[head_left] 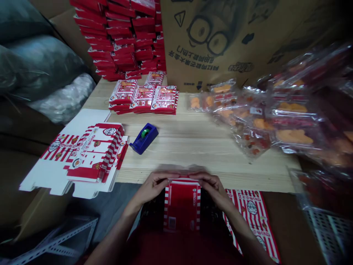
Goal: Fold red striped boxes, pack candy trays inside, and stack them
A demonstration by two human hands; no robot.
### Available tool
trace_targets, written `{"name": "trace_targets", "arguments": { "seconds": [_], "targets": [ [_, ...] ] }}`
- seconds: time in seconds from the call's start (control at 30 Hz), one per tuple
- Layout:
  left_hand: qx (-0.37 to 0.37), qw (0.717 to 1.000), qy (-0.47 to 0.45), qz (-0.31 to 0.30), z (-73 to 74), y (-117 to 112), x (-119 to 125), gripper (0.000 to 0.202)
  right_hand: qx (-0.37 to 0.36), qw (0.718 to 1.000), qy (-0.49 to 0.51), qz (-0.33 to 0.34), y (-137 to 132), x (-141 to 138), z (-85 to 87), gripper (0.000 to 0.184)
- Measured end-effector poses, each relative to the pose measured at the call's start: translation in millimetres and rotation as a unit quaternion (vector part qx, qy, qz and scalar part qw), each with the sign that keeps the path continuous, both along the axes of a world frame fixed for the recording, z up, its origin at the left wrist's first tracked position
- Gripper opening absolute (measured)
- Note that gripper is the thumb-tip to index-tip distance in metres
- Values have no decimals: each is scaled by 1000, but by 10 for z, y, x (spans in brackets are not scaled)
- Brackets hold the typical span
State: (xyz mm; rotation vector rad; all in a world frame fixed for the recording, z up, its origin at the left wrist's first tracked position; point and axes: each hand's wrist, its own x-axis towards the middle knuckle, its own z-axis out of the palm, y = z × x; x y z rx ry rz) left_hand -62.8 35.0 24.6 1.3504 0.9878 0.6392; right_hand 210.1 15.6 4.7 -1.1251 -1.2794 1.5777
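The left hand [153,186] and right hand [212,187] grip a red-and-white striped cardboard box [182,208] at its far edge, fingers [168,175] curled over it and pressed together, just off the near edge of the pale wooden tabletop [193,147]. A blue tape dispenser [143,139] sits farther left, beside flattened red-and-white cartons [91,154].

Red-and-white cardboard box [182,206]: top edge blurred, partly hidden by L hand [154,187] & R hand [211,187]. Clear plastic snack bags [292,121] blurred, cut off at R edge; red cardboard box stack [118,33] cut off at top.
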Motion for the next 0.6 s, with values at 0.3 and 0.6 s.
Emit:
{"name": "trace_targets", "arguments": {
  "seconds": [0.3,0.6],
  "targets": [
    [-1,997,23,-70,264,208,176,28,-39,992,12,116,277,19,170,27],
    [-9,997,34,-64,190,321,206,30,-67,990,1,124,424,5,118,29]
  ]
}}
